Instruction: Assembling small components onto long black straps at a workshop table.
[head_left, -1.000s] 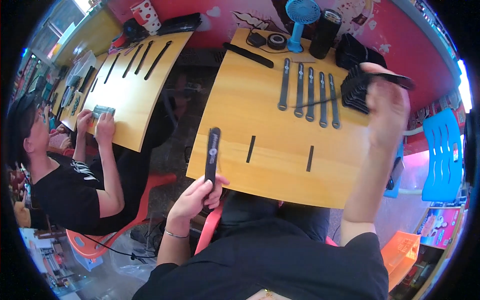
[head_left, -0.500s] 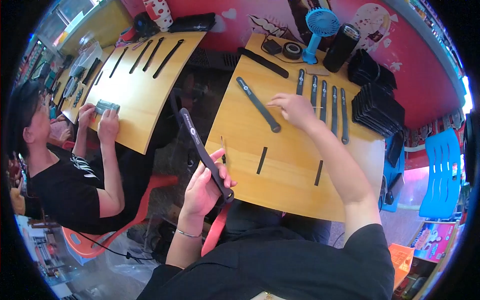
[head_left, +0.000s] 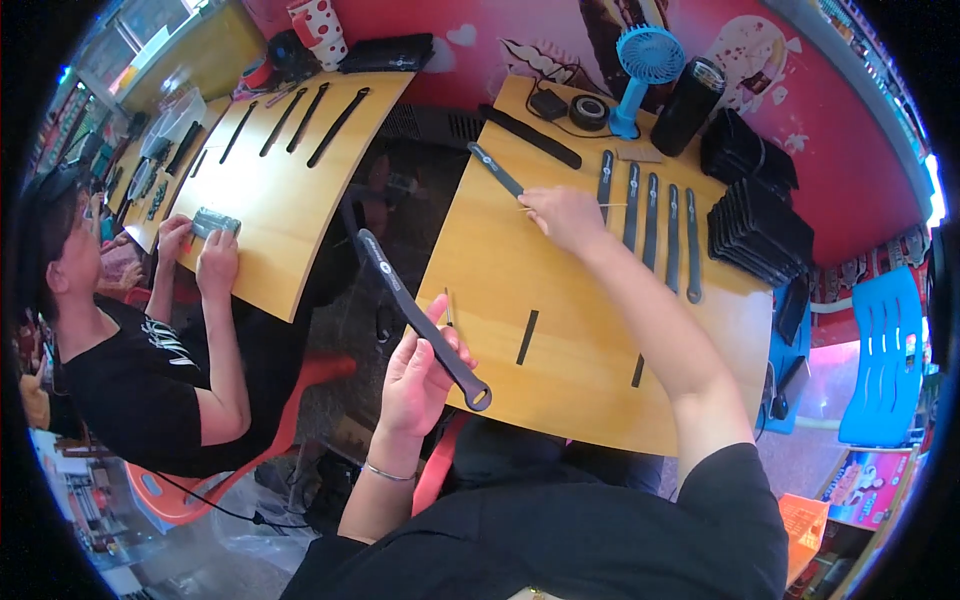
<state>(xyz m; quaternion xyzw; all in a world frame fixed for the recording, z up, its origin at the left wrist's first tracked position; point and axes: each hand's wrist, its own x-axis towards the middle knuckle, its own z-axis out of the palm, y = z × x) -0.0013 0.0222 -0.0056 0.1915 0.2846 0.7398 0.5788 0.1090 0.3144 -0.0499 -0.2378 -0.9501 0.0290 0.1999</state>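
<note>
My left hand [head_left: 415, 385] is closed around a long black strap [head_left: 400, 290], holding it raised at the table's near-left edge. The strap has a rounded tip at its upper end, a ring-shaped lower end and small light printing. Over the table, my right hand [head_left: 565, 215] is closed at the near end of a second black strap [head_left: 494, 168]; the hand hides that end. A thin pale stick [head_left: 612, 205] also sticks out from my right fingers. Beside that hand, several similar straps [head_left: 652, 225] lie in a row.
On the wooden table [head_left: 470, 270] are two short black strips [head_left: 527, 337], a dark case [head_left: 530, 136], a tape roll [head_left: 589, 112], a blue fan [head_left: 648, 60], a black bottle [head_left: 688, 105] and stacked black pouches [head_left: 762, 228]. A co-worker [head_left: 130, 350] sits at another table on the left.
My right hand has closed on the strap lying on the table and its near end no longer shows. My left hand has shifted slightly right with its strap.
</note>
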